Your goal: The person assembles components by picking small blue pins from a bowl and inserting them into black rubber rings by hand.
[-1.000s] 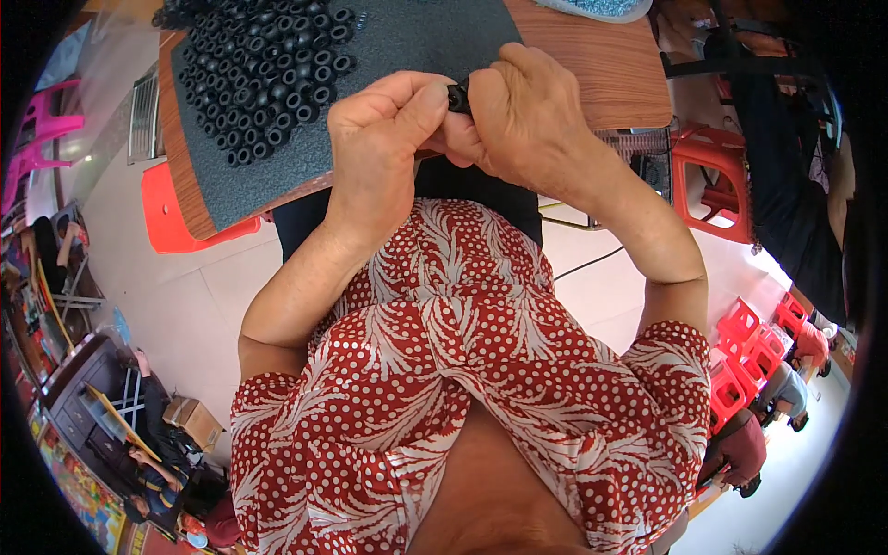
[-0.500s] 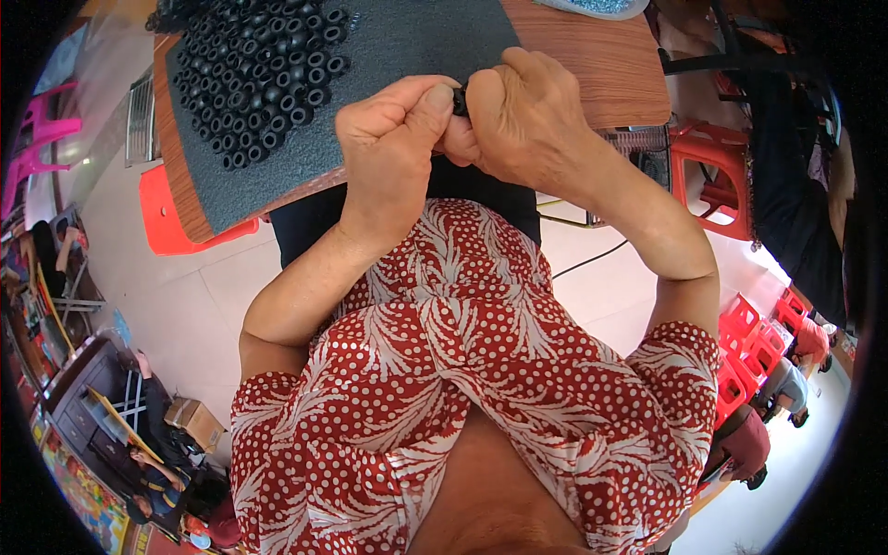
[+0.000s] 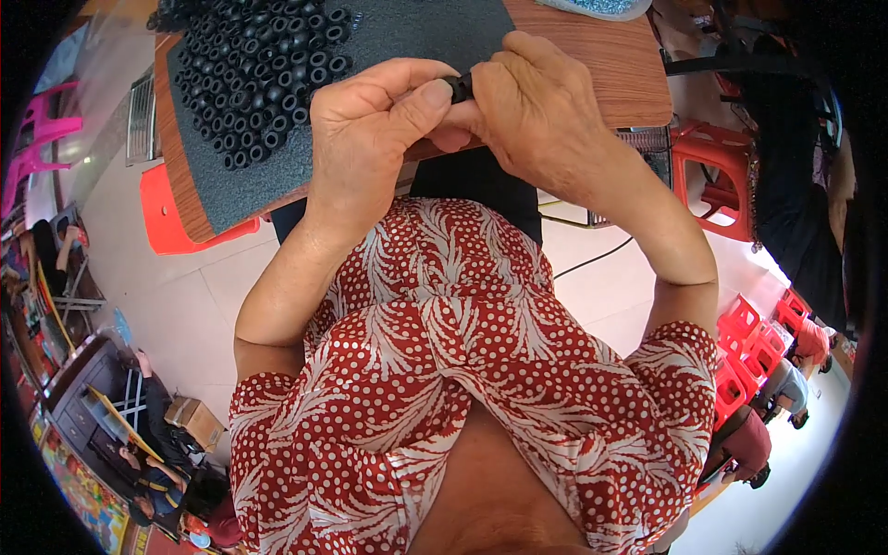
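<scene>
A small black ring-shaped piece (image 3: 459, 89) is held between my two hands, over the near edge of the table. My left hand (image 3: 365, 134) pinches it from the left between thumb and forefinger. From the right, my right hand (image 3: 541, 116) grips the same piece with curled fingers, which hide much of it. To the left, a heap of similar black rings (image 3: 254, 83) with open centres lies on a dark grey textured mat (image 3: 421, 37).
The mat covers part of a wood-grain table (image 3: 610, 65). A clear tub of small bluish pieces (image 3: 601, 7) stands at its far right. Red stools (image 3: 708, 171) are beside the table, and a cardboard box (image 3: 194, 424) sits at lower left. Other people are in the background.
My left hand has shifted slightly left and its fingers are straighter. My right hand has turned a little and moved slightly right, so more of the black ring shows between them.
</scene>
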The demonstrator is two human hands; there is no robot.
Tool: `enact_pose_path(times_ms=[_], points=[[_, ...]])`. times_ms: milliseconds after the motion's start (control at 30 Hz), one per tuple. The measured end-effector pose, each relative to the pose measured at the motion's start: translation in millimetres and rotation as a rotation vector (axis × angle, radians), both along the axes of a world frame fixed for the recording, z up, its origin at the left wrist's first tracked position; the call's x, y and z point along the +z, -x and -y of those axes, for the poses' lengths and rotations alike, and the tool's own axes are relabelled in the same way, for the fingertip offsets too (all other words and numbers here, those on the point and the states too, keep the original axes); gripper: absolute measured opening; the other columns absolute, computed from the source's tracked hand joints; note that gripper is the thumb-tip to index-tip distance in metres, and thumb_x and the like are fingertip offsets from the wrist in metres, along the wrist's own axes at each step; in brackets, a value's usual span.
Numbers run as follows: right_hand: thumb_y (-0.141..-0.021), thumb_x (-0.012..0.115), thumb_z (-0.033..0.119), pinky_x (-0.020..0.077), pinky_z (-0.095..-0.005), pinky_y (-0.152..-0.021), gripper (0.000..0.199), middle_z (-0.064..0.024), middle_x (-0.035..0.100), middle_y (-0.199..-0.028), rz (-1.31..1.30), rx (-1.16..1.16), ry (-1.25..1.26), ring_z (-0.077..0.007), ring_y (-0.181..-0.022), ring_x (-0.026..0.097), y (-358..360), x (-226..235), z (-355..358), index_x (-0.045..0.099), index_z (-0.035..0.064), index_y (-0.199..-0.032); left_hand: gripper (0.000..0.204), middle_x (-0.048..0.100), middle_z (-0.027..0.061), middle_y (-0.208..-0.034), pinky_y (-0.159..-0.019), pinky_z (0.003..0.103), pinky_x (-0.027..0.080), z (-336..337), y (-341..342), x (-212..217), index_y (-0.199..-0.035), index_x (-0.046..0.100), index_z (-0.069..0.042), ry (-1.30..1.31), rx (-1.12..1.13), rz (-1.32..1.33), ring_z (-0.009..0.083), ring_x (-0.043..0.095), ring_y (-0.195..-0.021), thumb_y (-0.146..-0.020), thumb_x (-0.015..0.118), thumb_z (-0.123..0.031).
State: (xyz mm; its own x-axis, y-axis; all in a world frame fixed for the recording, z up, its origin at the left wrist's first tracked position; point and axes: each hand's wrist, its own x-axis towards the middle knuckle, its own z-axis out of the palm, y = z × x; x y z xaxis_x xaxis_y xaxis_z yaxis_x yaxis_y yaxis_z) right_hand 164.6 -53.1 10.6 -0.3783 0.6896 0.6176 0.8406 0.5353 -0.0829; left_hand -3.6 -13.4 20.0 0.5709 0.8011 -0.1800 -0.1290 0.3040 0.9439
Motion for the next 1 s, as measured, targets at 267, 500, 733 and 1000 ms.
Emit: enact_pose_path(times_ms=[267,500,733,1000], points=[[-0.076,0.062,0.025,0.0444,-0.0377,-0.058,0.025,-0.0110,0.057,-0.062,-0.044,0.012,0.309,-0.0266,-0.064,0.056,0.0,20.7,7.6,0.058,0.0025,-0.066,0.024,0.064,0.0063,-0.081,-0.060,0.022,0.051,3.4,1.6,-4.7,-0.103,0.060,0.003,-0.157,-0.014,-0.069,0.0109,0.061,-0.065,-0.088,0.058,-0.015],[-0.074,0.065,0.027,0.0429,-0.0386,-0.054,0.025,-0.0129,0.055,-0.062,-0.459,-0.098,0.640,-0.0282,-0.065,0.055,-3.2,20.7,6.5,0.060,0.0029,-0.069,0.017,0.063,0.0035,-0.078,-0.058,0.017,0.049,4.4,0.6,-10.4,-0.101,0.062,0.003,-0.211,0.042,-0.012,0.0055,0.057,-0.064,-0.090,0.054,-0.007],[-0.065,0.070,0.011,0.0407,-0.0383,-0.053,0.020,-0.0094,0.050,-0.061,-0.461,-0.042,0.049,-0.0289,-0.061,0.049,7.6,8.7,0.0,0.052,0.0026,-0.069,0.018,0.063,0.0036,-0.077,-0.057,0.017,0.048,5.9,-4.4,-7.9,-0.104,0.061,0.003,-0.169,0.101,-0.006,0.0059,0.057,-0.063,-0.089,0.054,-0.007],[-0.068,0.066,0.001,0.0417,-0.0341,-0.054,0.014,-0.0111,0.051,-0.069,-0.580,0.042,0.160,-0.0284,-0.064,0.050,7.3,2.9,1.6,0.052,-0.0001,-0.072,0.019,0.064,0.0060,-0.077,-0.058,0.019,0.048,4.9,-4.5,-11.2,-0.103,0.061,0.004,-0.155,0.114,-0.001,0.0069,0.058,-0.064,-0.089,0.055,-0.008]])
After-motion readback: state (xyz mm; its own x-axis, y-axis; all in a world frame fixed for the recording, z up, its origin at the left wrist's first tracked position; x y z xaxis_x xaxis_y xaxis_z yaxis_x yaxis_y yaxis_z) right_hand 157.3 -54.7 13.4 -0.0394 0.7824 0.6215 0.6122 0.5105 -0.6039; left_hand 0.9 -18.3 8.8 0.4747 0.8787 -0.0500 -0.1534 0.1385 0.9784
